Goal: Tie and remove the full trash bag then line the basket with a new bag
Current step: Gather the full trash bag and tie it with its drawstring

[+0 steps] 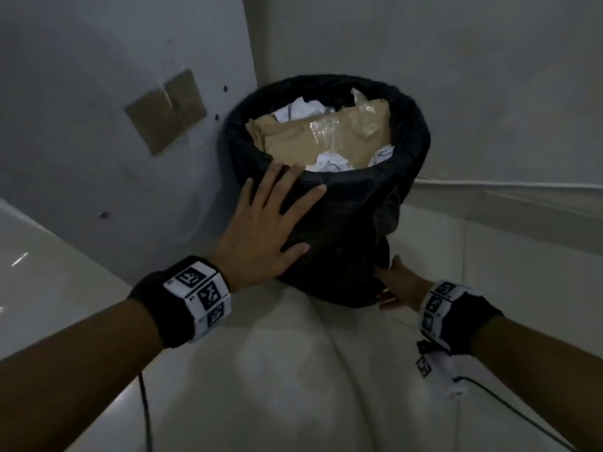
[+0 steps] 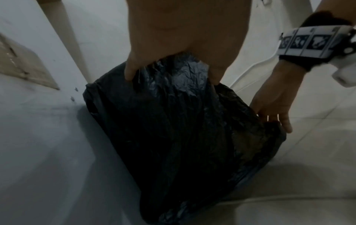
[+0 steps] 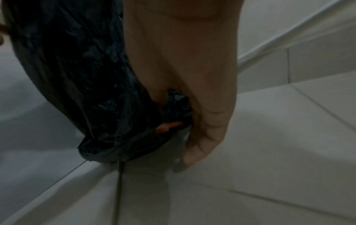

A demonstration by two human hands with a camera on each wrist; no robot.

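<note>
The trash basket stands in a corner, wrapped in a black trash bag (image 1: 342, 223) whose skirt hangs down its outside. Brown cardboard (image 1: 310, 138) and crumpled white paper (image 1: 329, 164) fill it to the rim. My left hand (image 1: 267, 223) lies flat on the bag's near left side with fingers spread; in the left wrist view its fingertips (image 2: 131, 73) press the plastic (image 2: 173, 129). My right hand (image 1: 396, 285) is low at the bag's right hem, pinching a bunched fold (image 3: 177, 103). A sliver of orange basket (image 3: 169, 126) shows under the hem.
A white panel with two brown taped patches (image 1: 166, 112) stands close on the left of the basket. A white cable (image 1: 505, 184) runs along the wall base on the right. Pale floor tiles (image 1: 293, 370) lie in front, with thin wires trailing from my wrists.
</note>
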